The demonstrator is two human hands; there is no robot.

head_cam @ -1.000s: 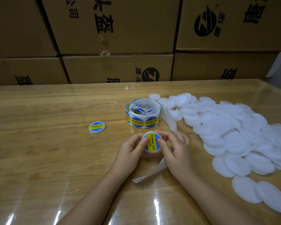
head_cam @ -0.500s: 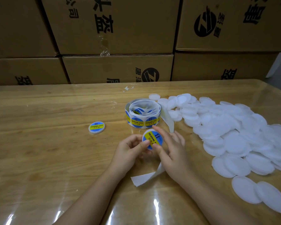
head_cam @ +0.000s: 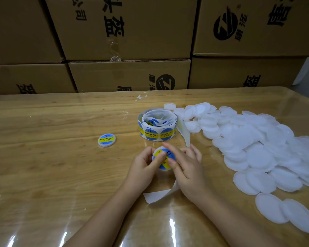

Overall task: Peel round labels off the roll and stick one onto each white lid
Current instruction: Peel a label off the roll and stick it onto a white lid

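Note:
A white lid with a blue and yellow round label (head_cam: 165, 160) on it is held between both hands just above the table centre. My left hand (head_cam: 144, 164) grips its left rim, the thumb lying across the label. My right hand (head_cam: 186, 166) holds the right rim, index finger stretched over the top of the label. The label roll (head_cam: 157, 125) stands behind the hands, its empty backing strip (head_cam: 161, 194) trailing under my right wrist. One labelled lid (head_cam: 106, 139) lies to the left. A big heap of plain white lids (head_cam: 257, 143) covers the right side.
The wooden table (head_cam: 52, 175) has a glossy clear cover. Stacked cardboard boxes (head_cam: 128, 32) form a wall along its far edge. A small scrap of paper (head_cam: 141, 97) lies near the back edge.
The lid has tilted and turned in my hands. My left thumb has slid onto the label and my right index finger now reaches across its top.

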